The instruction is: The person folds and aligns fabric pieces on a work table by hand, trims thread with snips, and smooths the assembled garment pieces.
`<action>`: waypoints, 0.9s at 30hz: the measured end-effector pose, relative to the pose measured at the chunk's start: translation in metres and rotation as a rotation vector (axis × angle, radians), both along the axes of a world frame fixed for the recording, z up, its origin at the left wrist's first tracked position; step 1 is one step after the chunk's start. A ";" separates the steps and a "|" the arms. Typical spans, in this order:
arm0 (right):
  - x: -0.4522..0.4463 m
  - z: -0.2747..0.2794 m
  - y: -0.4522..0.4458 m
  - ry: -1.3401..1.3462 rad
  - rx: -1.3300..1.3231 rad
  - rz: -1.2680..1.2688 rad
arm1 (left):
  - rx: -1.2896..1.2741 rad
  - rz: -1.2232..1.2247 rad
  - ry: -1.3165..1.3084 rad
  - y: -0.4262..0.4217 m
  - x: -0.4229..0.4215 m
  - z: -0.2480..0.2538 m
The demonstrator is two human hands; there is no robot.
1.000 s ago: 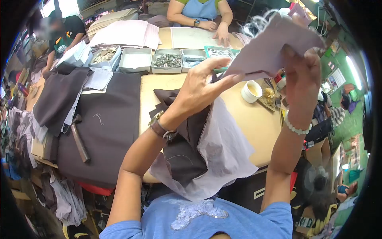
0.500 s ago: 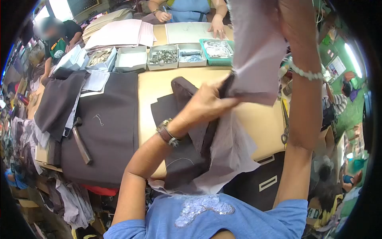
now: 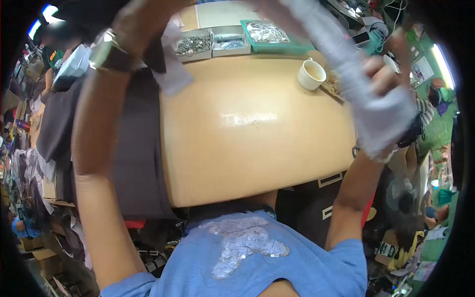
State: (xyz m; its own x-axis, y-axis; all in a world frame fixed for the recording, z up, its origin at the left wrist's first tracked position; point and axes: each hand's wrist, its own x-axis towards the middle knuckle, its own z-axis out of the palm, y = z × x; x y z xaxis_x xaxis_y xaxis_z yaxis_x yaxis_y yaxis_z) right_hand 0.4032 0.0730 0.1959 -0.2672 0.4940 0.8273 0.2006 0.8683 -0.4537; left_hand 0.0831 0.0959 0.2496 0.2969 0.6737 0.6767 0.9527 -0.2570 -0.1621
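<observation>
A piece of cloth (image 3: 341, 54), pale on one side and dark on the other, is held up over the far part of the table, blurred by motion. My right hand (image 3: 381, 76) is closed on its pale end, which drapes over the palm and wrist. At the top left, my left hand (image 3: 143, 17) grips the other end; its fingertips are smeared and partly cut off by the frame edge. Dark and pale parts of the cloth hang below this hand. Loose thread (image 3: 253, 120) lies on the tan tabletop (image 3: 257, 158) between my arms.
A cup (image 3: 311, 74) with drink in it stands at the far right. Boxes of small metal parts (image 3: 194, 44) and a green basket (image 3: 277, 47) line the back. Dark fabric (image 3: 136, 163) covers the left side. A co-worker (image 3: 54, 49) is at far left.
The cloth has risen off the table and spread between my hands. My left hand moved up and left, while my right hand came lower. The cup and thread are now uncovered.
</observation>
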 end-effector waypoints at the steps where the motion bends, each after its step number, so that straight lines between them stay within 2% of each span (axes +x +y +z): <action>1: 0.011 -0.031 0.001 -0.088 -0.095 0.126 | -0.111 0.016 -0.005 0.008 -0.001 -0.034; 2: 0.022 -0.063 0.001 -0.130 -0.246 0.242 | -0.160 0.212 0.138 0.011 0.001 -0.071; 4: 0.037 -0.133 -0.006 -0.207 -0.549 0.312 | 0.123 -0.188 0.207 0.025 0.001 -0.149; 7: 0.048 -0.223 -0.036 -0.337 -0.834 0.224 | -0.442 -0.222 0.086 0.020 0.008 -0.246; 8: 0.045 -0.214 -0.049 -0.685 -0.515 0.086 | -0.642 -0.193 0.012 0.009 0.016 -0.261; 9: 0.043 -0.215 -0.059 -0.654 -0.460 0.041 | -0.834 -0.181 -0.046 0.006 0.020 -0.258; 13: 0.034 -0.216 -0.076 -0.625 -0.144 -0.046 | -0.696 -0.223 -0.389 -0.008 0.037 -0.246; 16: 0.020 -0.209 -0.071 -0.820 0.046 0.081 | -0.662 -0.172 -0.354 -0.012 0.052 -0.252; 20: 0.013 -0.207 -0.075 -0.773 0.005 0.205 | -0.621 -0.043 -0.365 0.000 0.053 -0.284; 22: 0.016 -0.208 -0.085 -0.705 -0.032 0.213 | -0.523 -0.080 -0.498 0.002 0.056 -0.283; 23: 0.018 -0.203 -0.086 -0.653 -0.144 0.223 | -0.474 -0.118 -0.592 0.004 0.057 -0.283; 24: 0.019 -0.199 -0.085 -0.560 -0.208 0.201 | -0.426 -0.155 -0.685 0.004 0.058 -0.280; 25: 0.020 -0.197 -0.082 -0.466 -0.273 0.177 | -0.106 -0.161 -0.628 -0.001 0.065 -0.272; 27: 0.017 -0.184 -0.074 -0.220 -0.426 0.126 | -0.084 -0.132 -0.752 -0.025 0.067 -0.248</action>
